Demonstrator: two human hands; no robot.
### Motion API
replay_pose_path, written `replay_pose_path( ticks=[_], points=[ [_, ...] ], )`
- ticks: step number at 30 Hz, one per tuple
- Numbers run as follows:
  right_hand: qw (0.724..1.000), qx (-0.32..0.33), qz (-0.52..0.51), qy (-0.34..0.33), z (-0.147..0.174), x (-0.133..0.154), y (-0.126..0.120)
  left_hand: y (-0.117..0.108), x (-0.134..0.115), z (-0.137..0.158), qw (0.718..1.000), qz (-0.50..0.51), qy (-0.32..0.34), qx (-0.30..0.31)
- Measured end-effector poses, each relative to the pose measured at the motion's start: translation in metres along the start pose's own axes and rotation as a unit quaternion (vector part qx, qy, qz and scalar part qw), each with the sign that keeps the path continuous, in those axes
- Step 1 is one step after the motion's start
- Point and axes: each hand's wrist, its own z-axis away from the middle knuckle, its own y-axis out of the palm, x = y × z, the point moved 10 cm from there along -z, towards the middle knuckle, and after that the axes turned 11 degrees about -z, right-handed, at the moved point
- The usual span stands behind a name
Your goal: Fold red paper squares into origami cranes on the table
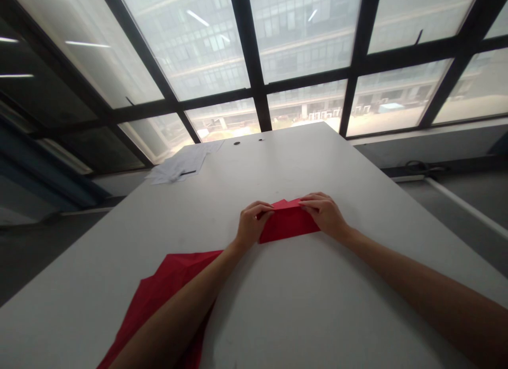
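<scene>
One red folded sheet [289, 225], paper or cloth not determinable, located mid-way along a white table [270, 311], its upper edge turned over and pinched at the left end between thumb and fingers of the left hand [250, 221], at the right end between those of the right hand [324, 214]. Larger red material [159, 281], creased, lying on the table partly beneath the left forearm [178, 305]; white papers [174, 165] at the far left edge, a slim dark pen-like stick [188, 172] upon them; black-framed windows [214, 41] beyond.
</scene>
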Motion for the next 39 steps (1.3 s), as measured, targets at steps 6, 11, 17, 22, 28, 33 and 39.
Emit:
replay_pose_path(
  ticks=[6, 11, 17, 22, 28, 33, 39],
  points=[
    [0.999, -0.038, 0.013, 0.000, 0.000, -0.004, -0.008, -0.010, -0.002, 0.000, 0.999, 0.015, -0.019, -0.033],
    [0.995, -0.090, -0.035, 0.029, -0.001, -0.011, -0.019, -0.011, 0.015, 0.003, 0.993, 0.053, -0.091, -0.050],
    [0.974, -0.150, -0.153, 0.071, -0.001, -0.021, -0.030, -0.004, 0.022, 0.002, 0.987, 0.107, -0.112, -0.037],
    [0.933, -0.138, -0.320, 0.092, -0.003, -0.033, -0.019, 0.001, 0.010, 0.000, 0.985, 0.152, -0.085, -0.005],
    [0.897, -0.133, -0.399, 0.133, -0.001, -0.034, -0.010, -0.013, -0.020, 0.000, 0.991, 0.128, -0.003, -0.040],
    [0.901, -0.031, -0.408, 0.145, -0.001, -0.022, 0.012, -0.013, -0.045, 0.004, 0.996, 0.030, 0.079, -0.035],
    [0.899, 0.038, -0.408, 0.157, -0.001, -0.008, 0.026, -0.007, -0.082, 0.010, 0.979, -0.002, 0.199, 0.049]
  ],
)
